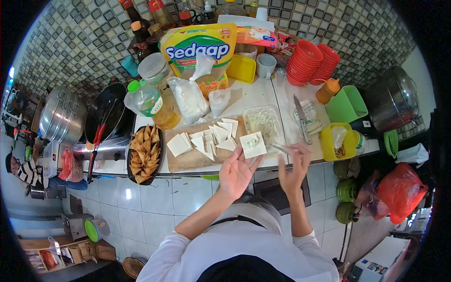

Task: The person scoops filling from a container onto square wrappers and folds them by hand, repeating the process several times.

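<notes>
Across the middle of the frame: a pale tiled counter (244, 99), backed by a mosaic wall (371, 35) above and bordered by a light tiled floor (188, 199) below. On the counter, left of centre: wooden board (181, 162) bearing cut white sheets (177, 145). At centre: square wrapper (245, 152) topped with pale filling (253, 141), supported on the loosely open fingers of the palm-up left hand (236, 175). Right of centre: right hand (293, 170), motion-blurred, fingers partly bent around a thin metal utensil (280, 149). Upper centre: yellow pouch (190, 40) marked "Sedaap", with smaller "WINGS" lettering. Upper left: green-capped bottle (155, 99), label lettering too small to read reliably.
</notes>
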The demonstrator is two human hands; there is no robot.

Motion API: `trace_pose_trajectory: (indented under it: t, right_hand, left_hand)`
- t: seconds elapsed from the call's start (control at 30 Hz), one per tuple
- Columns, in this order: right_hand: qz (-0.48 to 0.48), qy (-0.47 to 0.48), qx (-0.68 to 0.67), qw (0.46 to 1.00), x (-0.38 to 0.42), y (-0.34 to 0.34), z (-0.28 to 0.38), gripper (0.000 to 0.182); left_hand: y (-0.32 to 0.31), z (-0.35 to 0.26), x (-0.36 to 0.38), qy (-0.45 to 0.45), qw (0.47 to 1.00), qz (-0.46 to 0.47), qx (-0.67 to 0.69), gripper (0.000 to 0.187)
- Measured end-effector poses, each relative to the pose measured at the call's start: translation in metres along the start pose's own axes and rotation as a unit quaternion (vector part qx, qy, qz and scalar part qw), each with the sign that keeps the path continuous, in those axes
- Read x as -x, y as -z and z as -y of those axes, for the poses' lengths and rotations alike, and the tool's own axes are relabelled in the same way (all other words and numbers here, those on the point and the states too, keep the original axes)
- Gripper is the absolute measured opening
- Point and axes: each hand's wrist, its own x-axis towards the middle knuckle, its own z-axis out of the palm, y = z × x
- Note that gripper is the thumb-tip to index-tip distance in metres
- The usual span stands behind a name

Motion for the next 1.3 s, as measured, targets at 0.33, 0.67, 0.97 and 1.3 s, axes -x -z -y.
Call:
trace_pose_trajectory:
  t: [0.33,0.67,0.97,1.3]
  right_hand:
    - [0.069,0.183,0.069,0.978,-0.014,0.0,0.025,0.026]
    - [0.104,0.182,0.069,0.975,-0.015,-0.002,0.029,0.021]
    - [0.093,0.191,0.088,0.973,-0.021,0.0,0.048,0.023]
    - [0.079,0.202,0.122,0.969,-0.02,-0.003,0.055,0.019]
  left_hand:
    - [0.005,0.017,0.007,0.014,0.998,0.038,-0.038,0.051]
    - [0.01,0.021,0.012,0.011,0.999,0.043,-0.014,0.054]
    - [-0.001,0.022,0.021,-0.007,0.999,0.044,-0.006,0.072]
    - [-0.009,0.018,0.02,0.006,0.999,0.005,0.049,0.072]
